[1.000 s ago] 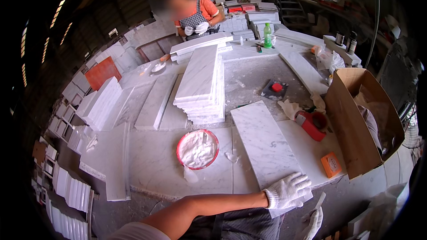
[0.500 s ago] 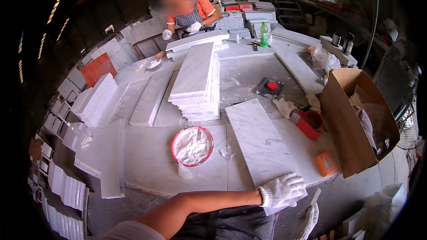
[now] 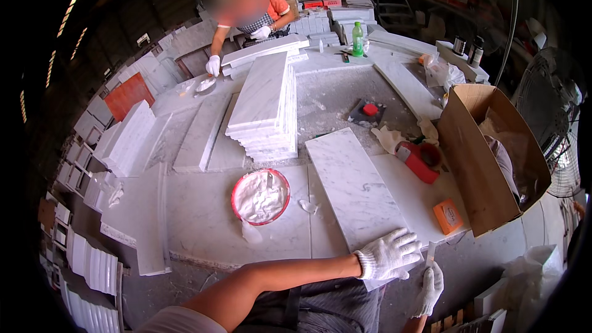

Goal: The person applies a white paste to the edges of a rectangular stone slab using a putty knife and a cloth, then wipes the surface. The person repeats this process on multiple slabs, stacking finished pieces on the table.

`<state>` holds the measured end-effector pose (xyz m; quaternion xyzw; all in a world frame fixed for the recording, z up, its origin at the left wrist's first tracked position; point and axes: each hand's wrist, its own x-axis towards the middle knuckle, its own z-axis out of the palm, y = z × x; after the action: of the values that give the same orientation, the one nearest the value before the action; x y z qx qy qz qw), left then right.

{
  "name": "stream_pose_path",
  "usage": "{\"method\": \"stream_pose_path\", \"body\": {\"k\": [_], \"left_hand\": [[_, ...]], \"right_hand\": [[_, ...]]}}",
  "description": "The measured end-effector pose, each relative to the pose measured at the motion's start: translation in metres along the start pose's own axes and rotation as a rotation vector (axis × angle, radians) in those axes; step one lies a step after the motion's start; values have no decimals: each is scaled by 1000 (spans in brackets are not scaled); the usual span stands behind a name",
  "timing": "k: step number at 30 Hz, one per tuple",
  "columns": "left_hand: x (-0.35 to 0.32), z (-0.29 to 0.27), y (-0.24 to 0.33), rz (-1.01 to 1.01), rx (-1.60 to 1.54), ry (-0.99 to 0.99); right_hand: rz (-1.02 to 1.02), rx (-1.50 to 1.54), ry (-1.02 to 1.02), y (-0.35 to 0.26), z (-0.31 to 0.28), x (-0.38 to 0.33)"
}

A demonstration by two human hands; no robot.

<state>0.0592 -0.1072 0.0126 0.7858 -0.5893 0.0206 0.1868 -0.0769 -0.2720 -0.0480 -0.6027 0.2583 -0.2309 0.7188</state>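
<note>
My left hand point(image 3: 390, 254), in a white knit glove, lies with fingers stretched out on the near end of a long grey-veined marble slab point(image 3: 351, 179). The slab's near end juts past the table edge. Just right of it, my gloved right hand point(image 3: 430, 290) is closed around a small flat-bladed scraper point(image 3: 431, 251), its pale blade pointing up beside the slab's edge. To the left stands a red-rimmed tub point(image 3: 235, 214) of white paste point(image 3: 259, 200), with a putty knife point(image 3: 269, 180) stuck in it.
An orange box point(image 3: 448, 216), a red tape dispenser point(image 3: 417, 161) and an open cardboard carton point(image 3: 456, 148) stand to the right. A tall stack of marble slabs point(image 3: 262, 95) rises mid-table. Across the table, a co-worker point(image 3: 277, 6) reaches toward a small bowl point(image 3: 205, 87).
My right hand has moved up with the scraper, closer to the slab's edge. My left hand stays on the slab. The co-worker's arm has stretched down to the small bowl.
</note>
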Motion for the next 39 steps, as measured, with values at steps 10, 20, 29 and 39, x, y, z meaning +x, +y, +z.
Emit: {"method": "stream_pose_path", "body": {"k": [10,20,29,39], "left_hand": [[-4,-3,3,20,44,-30],[-50,-9,26,82,59,-100],[-90,-8,40,42,-68,70],[-98,9,39,-10,-57,164]], "right_hand": [[-4,-33,-14,-2,7,4],[141,-109,-40,-44,24,2],[-216,-447,-47,-40,30,11],[-392,-914,-119,-58,35,6]]}}
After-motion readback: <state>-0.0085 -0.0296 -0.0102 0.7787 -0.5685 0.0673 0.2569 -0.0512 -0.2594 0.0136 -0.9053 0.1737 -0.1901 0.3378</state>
